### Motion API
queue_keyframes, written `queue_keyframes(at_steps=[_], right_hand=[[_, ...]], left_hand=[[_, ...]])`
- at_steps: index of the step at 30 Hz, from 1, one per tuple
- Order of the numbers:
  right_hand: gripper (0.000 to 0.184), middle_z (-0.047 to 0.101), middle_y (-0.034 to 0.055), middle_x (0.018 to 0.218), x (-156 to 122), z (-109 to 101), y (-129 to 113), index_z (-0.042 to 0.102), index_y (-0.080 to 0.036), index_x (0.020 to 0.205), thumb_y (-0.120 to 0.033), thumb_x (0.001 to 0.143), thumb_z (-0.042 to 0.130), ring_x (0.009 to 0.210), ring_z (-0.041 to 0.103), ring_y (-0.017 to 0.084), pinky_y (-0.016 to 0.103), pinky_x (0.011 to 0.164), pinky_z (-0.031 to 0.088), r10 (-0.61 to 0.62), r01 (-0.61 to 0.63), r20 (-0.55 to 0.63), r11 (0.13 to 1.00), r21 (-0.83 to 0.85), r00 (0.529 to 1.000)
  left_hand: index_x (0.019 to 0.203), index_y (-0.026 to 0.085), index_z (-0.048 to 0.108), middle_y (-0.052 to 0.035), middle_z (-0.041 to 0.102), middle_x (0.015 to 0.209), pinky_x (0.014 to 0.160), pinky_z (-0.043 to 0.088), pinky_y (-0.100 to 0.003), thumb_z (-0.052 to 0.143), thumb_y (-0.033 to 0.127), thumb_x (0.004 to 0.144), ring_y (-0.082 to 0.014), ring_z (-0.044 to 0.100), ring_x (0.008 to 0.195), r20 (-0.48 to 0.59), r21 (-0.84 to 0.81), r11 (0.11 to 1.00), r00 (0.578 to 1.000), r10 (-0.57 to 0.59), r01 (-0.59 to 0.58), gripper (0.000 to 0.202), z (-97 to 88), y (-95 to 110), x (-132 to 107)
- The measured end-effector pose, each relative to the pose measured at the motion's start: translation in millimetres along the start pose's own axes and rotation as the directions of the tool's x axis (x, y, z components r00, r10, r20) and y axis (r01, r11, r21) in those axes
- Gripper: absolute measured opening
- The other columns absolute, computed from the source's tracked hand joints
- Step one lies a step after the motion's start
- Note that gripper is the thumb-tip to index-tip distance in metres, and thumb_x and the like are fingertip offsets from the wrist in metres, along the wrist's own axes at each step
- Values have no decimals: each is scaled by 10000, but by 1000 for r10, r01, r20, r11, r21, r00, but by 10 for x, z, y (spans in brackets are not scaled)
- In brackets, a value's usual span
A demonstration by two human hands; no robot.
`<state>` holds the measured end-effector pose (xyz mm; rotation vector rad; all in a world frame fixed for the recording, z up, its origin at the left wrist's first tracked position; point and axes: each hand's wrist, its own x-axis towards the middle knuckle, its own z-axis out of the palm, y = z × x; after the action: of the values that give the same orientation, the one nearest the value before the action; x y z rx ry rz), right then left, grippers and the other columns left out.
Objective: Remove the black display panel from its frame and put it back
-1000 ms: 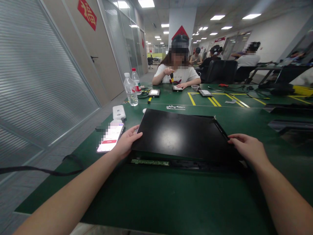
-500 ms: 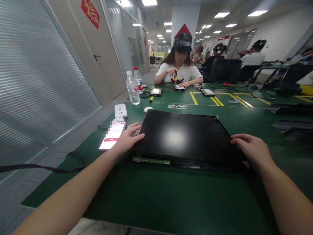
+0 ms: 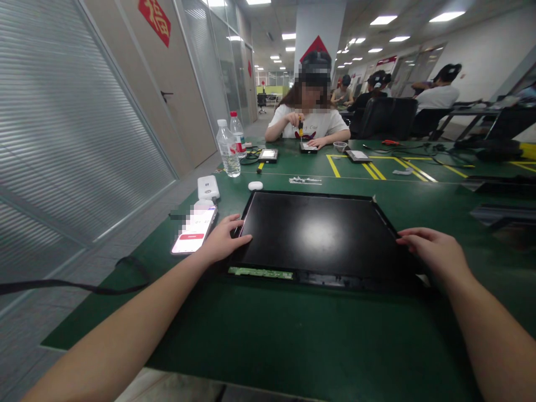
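A black LCD panel (image 3: 310, 231) lies flat in front of me inside a thin black frame (image 3: 385, 216). Along its near edge runs a narrow green circuit board (image 3: 260, 273). My left hand (image 3: 228, 241) holds the panel's left edge, thumb over the top and fingers along the frame's side. At the opposite side my right hand (image 3: 431, 248) pinches the right edge, thumb and forefinger closed together; its other fingers are partly hidden.
Left of the panel lie a lit phone (image 3: 195, 230) and a white power bank (image 3: 208, 188). A small white case (image 3: 255, 185) sits behind it. Two bottles, one a clear bottle (image 3: 228, 149), stand farther back. Across the green table (image 3: 293, 335) a person works with a screwdriver (image 3: 301, 128) on a hard drive (image 3: 309, 147).
The panel has settled lower into the frame, so the frame's left and far borders now show around it. Both hands stay at the sides. My view has shifted slightly.
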<state>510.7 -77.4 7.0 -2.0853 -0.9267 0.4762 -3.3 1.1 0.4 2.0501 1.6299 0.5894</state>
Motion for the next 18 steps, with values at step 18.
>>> queue_keyframes(at_steps=[18], right_hand=[[354, 839, 114, 912, 91, 32, 128, 820, -217, 899, -435, 662, 672, 701, 649, 206, 356, 687, 505, -59, 59, 7, 998, 21, 998]], left_hand=[[1376, 173, 736, -184, 545, 1688, 1308, 392, -548, 675, 587, 891, -415, 531, 1549, 11, 34, 998, 999, 48, -48, 641, 21, -10, 0]])
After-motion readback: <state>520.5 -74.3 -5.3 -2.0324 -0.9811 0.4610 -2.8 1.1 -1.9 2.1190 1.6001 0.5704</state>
